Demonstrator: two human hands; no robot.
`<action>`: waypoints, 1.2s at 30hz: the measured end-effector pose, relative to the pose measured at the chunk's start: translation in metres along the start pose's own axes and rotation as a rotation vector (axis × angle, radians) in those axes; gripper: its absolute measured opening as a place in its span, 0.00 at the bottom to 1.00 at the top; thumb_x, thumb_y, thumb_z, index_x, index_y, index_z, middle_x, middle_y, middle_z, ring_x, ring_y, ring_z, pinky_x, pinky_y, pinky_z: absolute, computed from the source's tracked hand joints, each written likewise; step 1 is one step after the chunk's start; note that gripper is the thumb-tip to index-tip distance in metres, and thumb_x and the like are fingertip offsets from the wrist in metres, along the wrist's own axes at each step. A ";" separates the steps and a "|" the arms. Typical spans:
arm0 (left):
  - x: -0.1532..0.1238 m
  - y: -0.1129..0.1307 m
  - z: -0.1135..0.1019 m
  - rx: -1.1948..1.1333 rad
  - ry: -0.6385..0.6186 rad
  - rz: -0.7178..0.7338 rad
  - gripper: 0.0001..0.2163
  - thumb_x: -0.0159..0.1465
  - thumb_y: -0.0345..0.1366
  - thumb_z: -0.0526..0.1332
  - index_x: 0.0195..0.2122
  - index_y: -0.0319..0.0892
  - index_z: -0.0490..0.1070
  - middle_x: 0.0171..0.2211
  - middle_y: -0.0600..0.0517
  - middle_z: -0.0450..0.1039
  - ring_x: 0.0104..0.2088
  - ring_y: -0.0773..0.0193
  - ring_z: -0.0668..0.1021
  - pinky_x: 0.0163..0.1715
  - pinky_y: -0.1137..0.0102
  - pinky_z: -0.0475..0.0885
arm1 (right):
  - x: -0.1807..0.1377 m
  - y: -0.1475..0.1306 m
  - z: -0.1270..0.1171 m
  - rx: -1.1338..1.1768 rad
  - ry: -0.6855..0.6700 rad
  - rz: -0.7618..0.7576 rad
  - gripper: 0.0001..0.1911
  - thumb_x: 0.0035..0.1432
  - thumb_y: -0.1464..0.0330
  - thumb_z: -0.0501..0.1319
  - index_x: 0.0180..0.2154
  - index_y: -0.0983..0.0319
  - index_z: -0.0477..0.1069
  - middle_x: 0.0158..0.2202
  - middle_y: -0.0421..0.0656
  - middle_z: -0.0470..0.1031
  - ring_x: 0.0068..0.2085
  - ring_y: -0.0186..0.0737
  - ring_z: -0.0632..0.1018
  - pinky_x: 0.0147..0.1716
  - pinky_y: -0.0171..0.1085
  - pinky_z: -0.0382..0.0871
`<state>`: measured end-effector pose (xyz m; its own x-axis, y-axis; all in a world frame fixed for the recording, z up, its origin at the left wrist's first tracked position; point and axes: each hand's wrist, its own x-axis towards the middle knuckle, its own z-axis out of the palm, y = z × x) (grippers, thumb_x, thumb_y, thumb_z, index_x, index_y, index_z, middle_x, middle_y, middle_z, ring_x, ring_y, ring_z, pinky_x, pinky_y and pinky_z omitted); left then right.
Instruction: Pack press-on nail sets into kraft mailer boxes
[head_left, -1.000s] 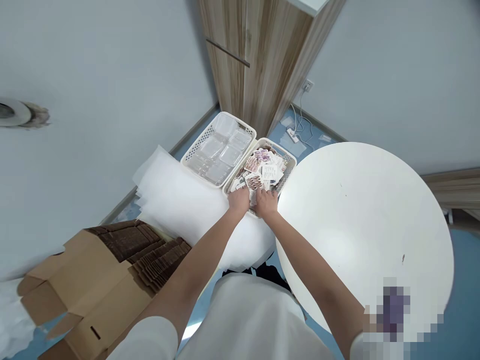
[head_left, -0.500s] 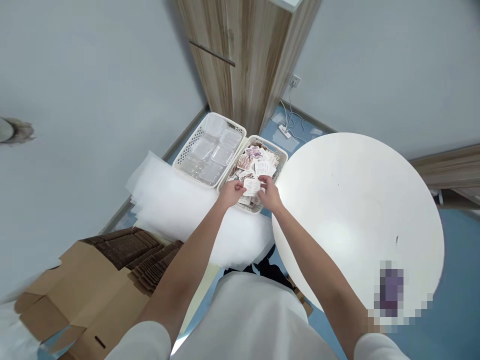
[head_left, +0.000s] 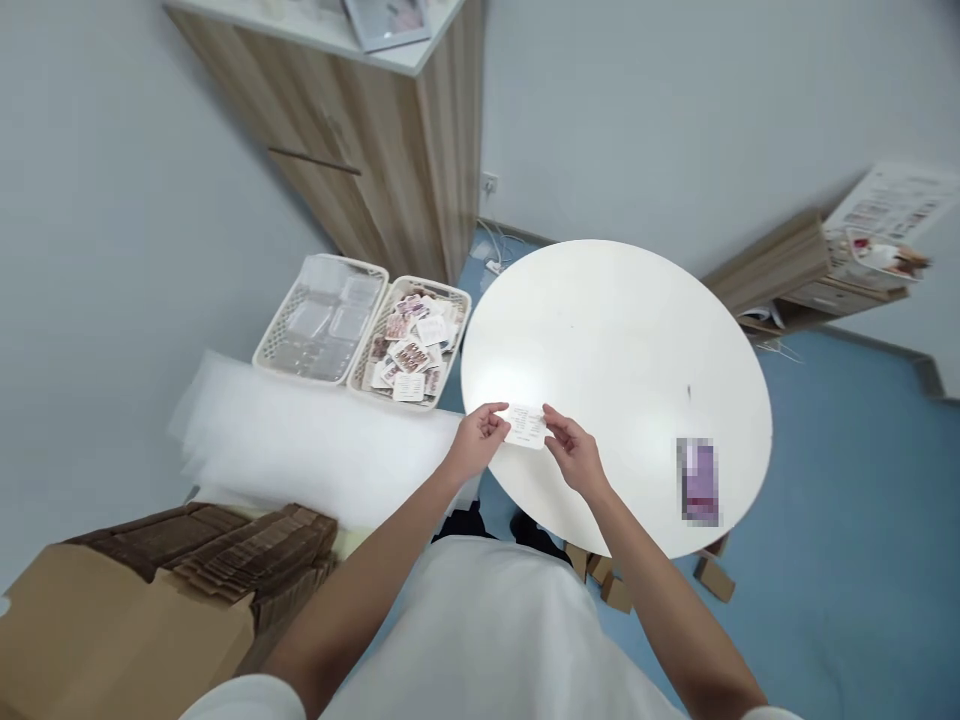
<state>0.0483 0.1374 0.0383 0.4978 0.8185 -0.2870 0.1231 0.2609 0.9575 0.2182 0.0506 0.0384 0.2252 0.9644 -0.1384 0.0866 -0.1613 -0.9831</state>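
Observation:
A small white printed card (head_left: 526, 427) is stretched between my two hands, over the near left edge of the round white table (head_left: 600, 330). My left hand (head_left: 480, 440) pinches its left edge, and my right hand (head_left: 574, 450) has thumb and fingers closed on its right edge. Lines of print show on the card, too small to read. Left of the table, a white basket (head_left: 429, 405) holds a loose pile of similar cards, some with pictures on them. Against it stands a second white basket (head_left: 259, 362) with clear plastic boxes.
White foam sheets (head_left: 300, 440) lie in front of the baskets, with folded brown cardboard boxes (head_left: 135, 630) nearer at left. A blurred purple object (head_left: 700, 482) lies on the table's right side. A wooden cabinet (head_left: 375, 150) stands behind; small brown boxes (head_left: 616, 594) sit below the table.
Both hands have lifted the card from the basket and brought it right, over the table's edge. My view has turned to the right.

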 end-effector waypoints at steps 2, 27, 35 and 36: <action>-0.013 0.002 0.036 0.044 -0.066 -0.012 0.18 0.56 0.39 0.58 0.47 0.40 0.64 0.26 0.54 0.65 0.27 0.69 0.71 0.29 0.73 0.67 | -0.032 0.009 -0.029 0.044 0.086 0.034 0.15 0.50 0.63 0.59 0.41 0.58 0.67 0.54 0.47 0.64 0.54 0.46 0.66 0.50 0.48 0.63; -0.067 0.003 0.209 0.155 -0.214 -0.128 0.18 0.58 0.43 0.55 0.46 0.41 0.67 0.37 0.48 0.71 0.36 0.66 0.73 0.39 0.67 0.69 | -0.142 0.044 -0.173 0.126 0.249 -0.034 0.09 0.50 0.63 0.58 0.33 0.59 0.71 0.44 0.47 0.72 0.46 0.43 0.72 0.42 0.44 0.68; -0.060 0.006 0.201 0.311 -0.207 0.012 0.12 0.56 0.42 0.56 0.34 0.41 0.71 0.31 0.50 0.72 0.33 0.64 0.73 0.35 0.69 0.69 | -0.133 0.028 -0.160 0.176 0.253 0.102 0.14 0.46 0.59 0.61 0.33 0.61 0.69 0.27 0.42 0.71 0.26 0.34 0.71 0.27 0.37 0.68; -0.059 0.006 0.200 0.268 -0.205 0.006 0.12 0.56 0.42 0.56 0.35 0.40 0.71 0.31 0.50 0.72 0.31 0.65 0.74 0.35 0.68 0.69 | -0.132 0.028 -0.159 0.177 0.250 0.104 0.14 0.45 0.58 0.61 0.33 0.61 0.69 0.26 0.41 0.70 0.25 0.34 0.70 0.26 0.36 0.67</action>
<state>0.1918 -0.0115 0.0667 0.6584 0.6923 -0.2954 0.3271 0.0902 0.9407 0.3449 -0.1146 0.0486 0.4576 0.8597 -0.2272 -0.1147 -0.1963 -0.9738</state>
